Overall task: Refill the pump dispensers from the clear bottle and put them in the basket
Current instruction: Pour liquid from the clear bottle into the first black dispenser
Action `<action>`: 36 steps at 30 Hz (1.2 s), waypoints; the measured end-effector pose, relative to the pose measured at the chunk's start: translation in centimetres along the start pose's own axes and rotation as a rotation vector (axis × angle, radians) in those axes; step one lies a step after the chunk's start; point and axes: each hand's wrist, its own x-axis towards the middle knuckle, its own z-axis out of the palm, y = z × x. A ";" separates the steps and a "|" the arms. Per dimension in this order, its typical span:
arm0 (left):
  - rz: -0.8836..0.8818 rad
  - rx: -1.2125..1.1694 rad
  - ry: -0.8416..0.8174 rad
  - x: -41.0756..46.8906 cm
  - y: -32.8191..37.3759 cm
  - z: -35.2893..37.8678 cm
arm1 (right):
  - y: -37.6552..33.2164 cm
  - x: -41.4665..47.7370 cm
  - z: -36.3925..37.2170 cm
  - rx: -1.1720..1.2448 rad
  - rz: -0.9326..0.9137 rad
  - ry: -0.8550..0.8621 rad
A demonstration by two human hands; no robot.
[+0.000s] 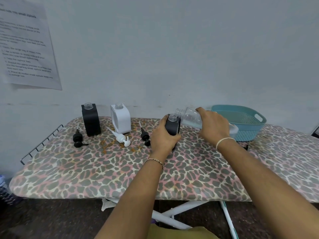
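- Charcoal plastic fills the grip of the left hand [163, 135]. Fingers and thumb curl round the body of a charcoal dispenser [173, 127], which stands upright on the ironing board [103, 169]. Its clear threaded neck is open, with no pump fitted.
- The right hand [214, 125] has its grip clamped over the clear bottle [189, 117], which is tipped almost onto its side.
  - The bottle's open mouth is just beside the dispenser's neck and slightly above it.
  - Pale liquid lies along the bottle's lower side; I cannot tell whether any is running out.
  - The hand hides most of the bottle's back half.
- A teal basket [259, 121] sits just behind the right hand, at the board's far edge by the wall. The hand and wrist cover part of its front.
- A black pump head [144, 135] lies just left of the left hand.
  - Farther left lie a white pump head [121, 138] and a second black pump head [77, 138].
  - Behind them stand a white dispenser [120, 120] and a black dispenser [91, 121], both with open necks.
- Only the two forearms cross the broad near strip of leopard-print cover.
  - The near edge is rounded.
  - A wire rack [41, 144] juts from the left end.
  - The right end runs out of view.
- A printed sheet [25, 45] on the wall is too blurred to read.
- A bottle [4, 188] at the lower left is cut off by the picture's edge.
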 end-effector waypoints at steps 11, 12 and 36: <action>0.000 0.009 0.005 0.1 -0.1 0.1 | 0.2 0.4 -0.2 -0.022 -0.026 0.009; -0.002 0.010 0.004 0.1 -0.1 0.1 | 0.2 0.4 -0.2 -0.025 -0.027 0.012; -0.004 0.006 0.012 0.0 0.0 0.1 | 0.2 0.8 -0.7 -0.052 -0.043 0.008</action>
